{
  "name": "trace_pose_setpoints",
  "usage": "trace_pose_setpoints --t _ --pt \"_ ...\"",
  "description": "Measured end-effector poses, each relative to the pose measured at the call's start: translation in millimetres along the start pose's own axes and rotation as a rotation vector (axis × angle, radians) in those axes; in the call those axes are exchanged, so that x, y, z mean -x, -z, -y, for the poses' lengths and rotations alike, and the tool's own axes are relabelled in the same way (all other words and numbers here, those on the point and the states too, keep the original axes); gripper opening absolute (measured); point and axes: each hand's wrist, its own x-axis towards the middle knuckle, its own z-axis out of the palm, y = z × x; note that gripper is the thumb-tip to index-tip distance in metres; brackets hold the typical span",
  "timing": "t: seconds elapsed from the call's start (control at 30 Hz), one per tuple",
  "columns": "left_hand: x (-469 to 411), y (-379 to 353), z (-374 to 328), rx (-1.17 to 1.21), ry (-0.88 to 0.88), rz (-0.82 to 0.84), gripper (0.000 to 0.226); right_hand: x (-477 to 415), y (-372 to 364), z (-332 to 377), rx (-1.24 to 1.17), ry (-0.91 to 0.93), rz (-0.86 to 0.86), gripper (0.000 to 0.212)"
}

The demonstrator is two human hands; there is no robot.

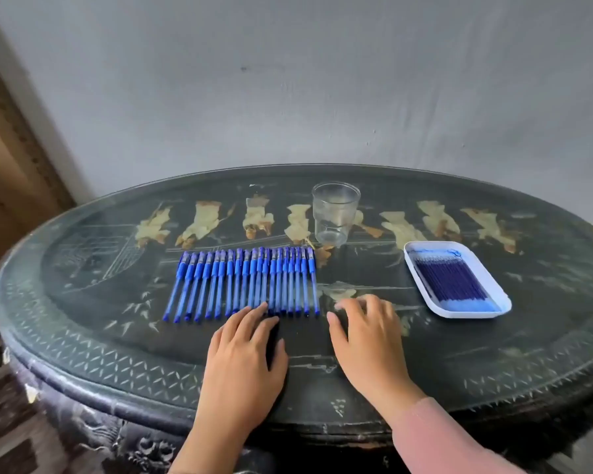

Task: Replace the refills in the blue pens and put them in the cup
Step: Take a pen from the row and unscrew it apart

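Several blue capped pens lie side by side in a row on the dark table, caps pointing away from me. Behind the row's right end stands a clear plastic cup, upright with nothing in it. A white tray at the right holds a bundle of blue refills. My left hand rests palm down just below the pens, its fingertips touching the tips of the middle pens. To the right of the row my right hand lies flat on the table, fingers spread. Neither hand holds anything.
The table is oval, dark, with pale painted figures along its far half and a patterned rim. A grey wall stands right behind it. A wooden frame shows at the far left.
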Motion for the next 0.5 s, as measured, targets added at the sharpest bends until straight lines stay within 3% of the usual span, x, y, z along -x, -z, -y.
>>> trace_pose_setpoints --t 0.1,0.33,0.5 --pt "-2.7 2.3 -0.6 0.011 -0.021 -0.004 0.041 -12.1 -2.6 13.9 -0.059 -0.034 -0.017 0.019" --pt "-1.9 -2.1 3.8 0.014 -0.035 -0.023 0.043 -24.9 -5.6 26.3 -0.122 -0.089 0.119 0.022" --pt "-2.4 -1.6 1.9 0.012 -0.039 -0.017 0.041 -25.6 -9.1 27.0 -0.116 -0.11 0.09 0.025"
